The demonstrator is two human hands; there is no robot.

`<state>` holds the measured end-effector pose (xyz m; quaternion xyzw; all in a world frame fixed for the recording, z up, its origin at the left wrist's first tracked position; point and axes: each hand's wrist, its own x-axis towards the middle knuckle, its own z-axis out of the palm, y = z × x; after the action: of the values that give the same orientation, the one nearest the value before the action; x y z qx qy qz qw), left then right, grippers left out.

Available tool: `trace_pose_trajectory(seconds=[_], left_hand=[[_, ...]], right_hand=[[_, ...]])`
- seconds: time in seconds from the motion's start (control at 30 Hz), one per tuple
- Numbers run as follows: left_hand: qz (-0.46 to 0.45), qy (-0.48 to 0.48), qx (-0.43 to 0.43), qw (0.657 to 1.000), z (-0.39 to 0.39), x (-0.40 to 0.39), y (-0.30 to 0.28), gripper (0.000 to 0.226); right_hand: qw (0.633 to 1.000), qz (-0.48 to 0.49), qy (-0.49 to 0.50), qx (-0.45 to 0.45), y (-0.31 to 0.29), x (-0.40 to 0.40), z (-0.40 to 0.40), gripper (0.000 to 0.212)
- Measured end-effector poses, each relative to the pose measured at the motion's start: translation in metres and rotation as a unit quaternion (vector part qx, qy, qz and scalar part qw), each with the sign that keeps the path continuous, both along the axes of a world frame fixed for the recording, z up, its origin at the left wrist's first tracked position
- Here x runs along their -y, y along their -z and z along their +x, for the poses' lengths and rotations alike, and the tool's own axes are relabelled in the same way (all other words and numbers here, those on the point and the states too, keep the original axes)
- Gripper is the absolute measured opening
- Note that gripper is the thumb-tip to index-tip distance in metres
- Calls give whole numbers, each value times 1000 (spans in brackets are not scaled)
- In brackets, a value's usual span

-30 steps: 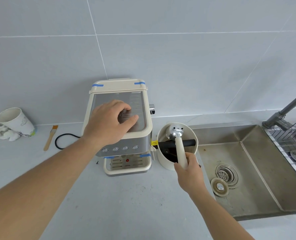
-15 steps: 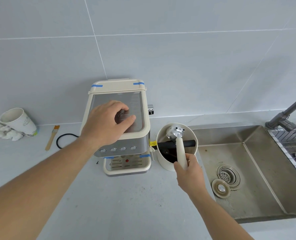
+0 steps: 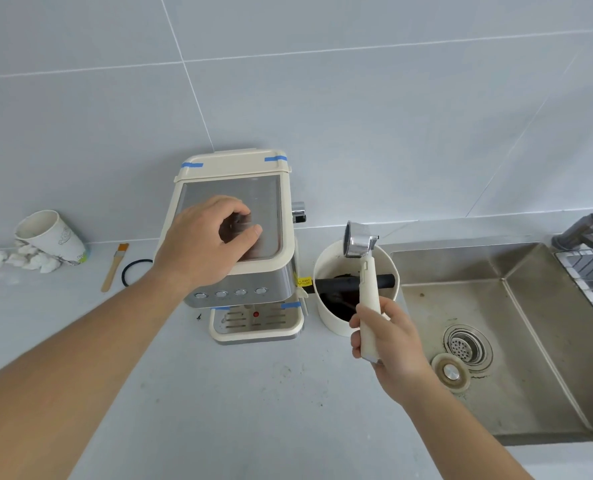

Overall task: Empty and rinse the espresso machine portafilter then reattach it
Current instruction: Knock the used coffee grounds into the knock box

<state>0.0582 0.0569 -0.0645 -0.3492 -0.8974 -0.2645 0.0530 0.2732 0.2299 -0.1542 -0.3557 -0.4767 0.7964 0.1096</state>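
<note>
Cream plastic fills your right hand (image 3: 388, 344): you hold the portafilter (image 3: 363, 271) by its handle, fingers wrapped firmly round the lower end, with the steel basket head raised above the knock box (image 3: 326, 317) and its open face turned to the left. Your left hand (image 3: 201, 242) lies curled on the steel top of the espresso machine (image 3: 234, 299), bracing it and grasping nothing. Dark grounds already lie in the knock box, under its black bar (image 3: 385, 279). Whether the basket is fully clear I cannot tell, since its mouth faces away from you. To knock well, turn the head mouth-down and bring its rim, not the handle, onto the middle of the bar, with a short, firm stroke. Keep your grip low on the handle and your wrist stiff. Once it is clean, the sink (image 3: 530, 393) is just to your right for rinsing.
</note>
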Motion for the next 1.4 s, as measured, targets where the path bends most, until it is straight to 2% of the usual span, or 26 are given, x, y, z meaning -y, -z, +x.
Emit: trace_pose_trajectory(seconds=[0.07,0.13,0.23,0.3,0.37,0.53,0.73,0.8,0.9,1.0,1.07,1.2,1.4], left_hand=[[-3,1,-7,1000,0,-1,0,24],[-3,-1,-7,1000,1,0,0,24],[-3,5,-10,1000,1,1,-2,23],[-7,11,-14,1000,2,1,-3,22],[-8,10,-12,1000,2,1,-2,22],[-16,6,-5,1000,1,2,-2,18],[-32,19,-18,999,2,1,-1,25],[-41,25,-20,999,1,1,-1,26],[-53,27,-11,998,-1,0,-3,25],[-62,20,18,998,-1,-3,-5,25],[-19,16,67,997,5,-7,-11,24],[146,41,187,971,38,-30,-28,20],[133,126,243,953,110,-98,-21,8]], right_hand=[[997,-69,-23,-36,-6,0,2,9],[987,-142,-31,-74,-12,3,6,20],[966,-221,-38,-129,-18,6,7,53],[957,-240,-55,-155,-23,7,8,78],[952,-248,-67,-167,-27,7,10,86],[946,-252,-60,-195,-42,15,12,85],[959,-202,-64,-187,-56,23,12,81],[965,-188,-53,-177,-58,24,13,72],[973,-167,-25,-160,-62,23,18,45],[977,-150,4,-155,-65,17,26,40],[978,-137,17,-156,-67,10,33,38],[980,-123,31,-152,-69,-11,49,38],[989,-94,12,-117,-75,-57,84,42]])
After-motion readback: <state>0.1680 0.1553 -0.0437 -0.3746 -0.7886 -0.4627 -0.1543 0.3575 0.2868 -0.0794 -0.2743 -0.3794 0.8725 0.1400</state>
